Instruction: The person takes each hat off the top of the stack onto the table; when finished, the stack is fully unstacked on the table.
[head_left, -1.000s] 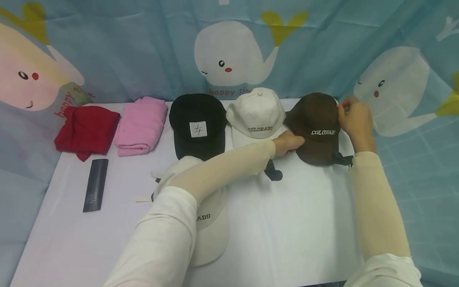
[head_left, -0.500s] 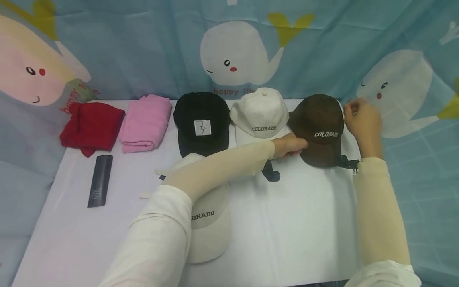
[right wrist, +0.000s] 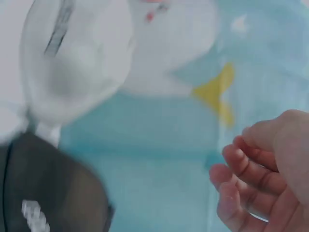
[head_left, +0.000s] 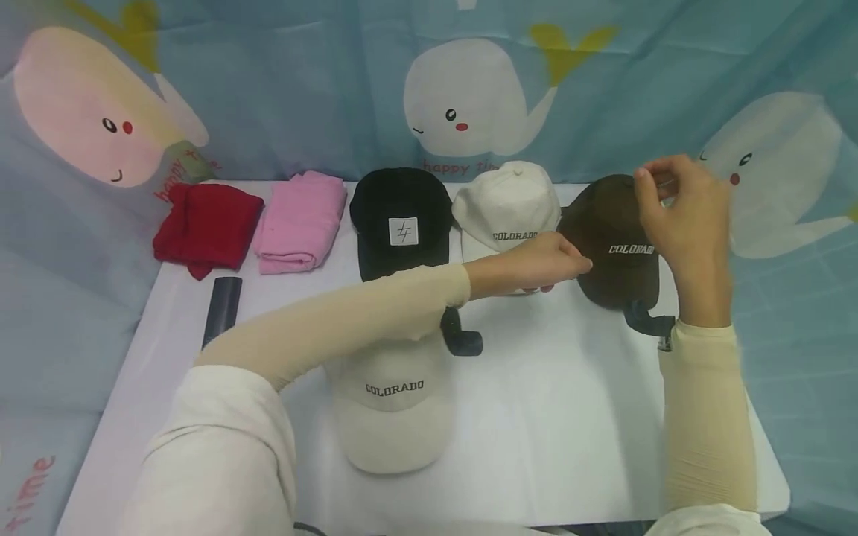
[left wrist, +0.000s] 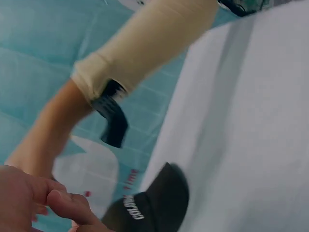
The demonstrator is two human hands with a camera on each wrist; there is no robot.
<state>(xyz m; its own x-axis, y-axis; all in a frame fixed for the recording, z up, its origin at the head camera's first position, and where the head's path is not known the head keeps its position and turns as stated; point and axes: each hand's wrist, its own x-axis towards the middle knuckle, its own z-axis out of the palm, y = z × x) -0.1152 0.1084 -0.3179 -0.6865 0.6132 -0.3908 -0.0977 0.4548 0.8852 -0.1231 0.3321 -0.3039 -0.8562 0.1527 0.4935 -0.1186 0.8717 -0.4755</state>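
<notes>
In the head view, a brown cap point(head_left: 620, 275) with COLORADO lettering sits at the right end of a row of caps. My right hand point(head_left: 697, 219) is raised at its right side, fingers loosely bent and holding nothing. My left hand point(head_left: 526, 264) hovers between the white cap point(head_left: 506, 205) and the brown one, its fingertips overlapping the brown cap's left edge. The left wrist view shows the brown cap point(left wrist: 166, 200) beyond the relaxed left fingers point(left wrist: 72, 205). In the right wrist view, loosely bent right fingers point(right wrist: 246, 169) are apart from the brown cap point(right wrist: 53, 183).
A black cap point(head_left: 402, 197) stands left of the white one. Nearer the front lies a beige cap point(head_left: 395, 435), partly under the left forearm. Folded pink cloth point(head_left: 302, 223), folded red cloth point(head_left: 208, 227) and a flat dark object point(head_left: 221, 305) are at the left. A whale-print curtain point(head_left: 302, 89) hangs behind.
My right hand has risen away from the brown cap's right side. The left hand has drawn back from its brim and lifted. The whole head view has shifted, so things appear further right.
</notes>
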